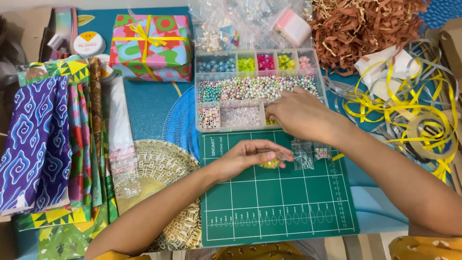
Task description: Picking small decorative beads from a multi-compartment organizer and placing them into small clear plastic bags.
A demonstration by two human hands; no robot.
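both hands reach forward, left hand (248, 156) loosely curled with fingertips pinched, right hand (296, 113) palm-down, fingers bent.

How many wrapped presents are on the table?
1. The wrapped present, in colourful paper tied with yellow ribbon, sits at the top, left of the bead box. More could be hidden under the paper sheets.

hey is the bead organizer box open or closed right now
Open. The bead organizer box shows its bead compartments uncovered, and the right hand reaches straight into a bottom compartment. No lid shows over them.
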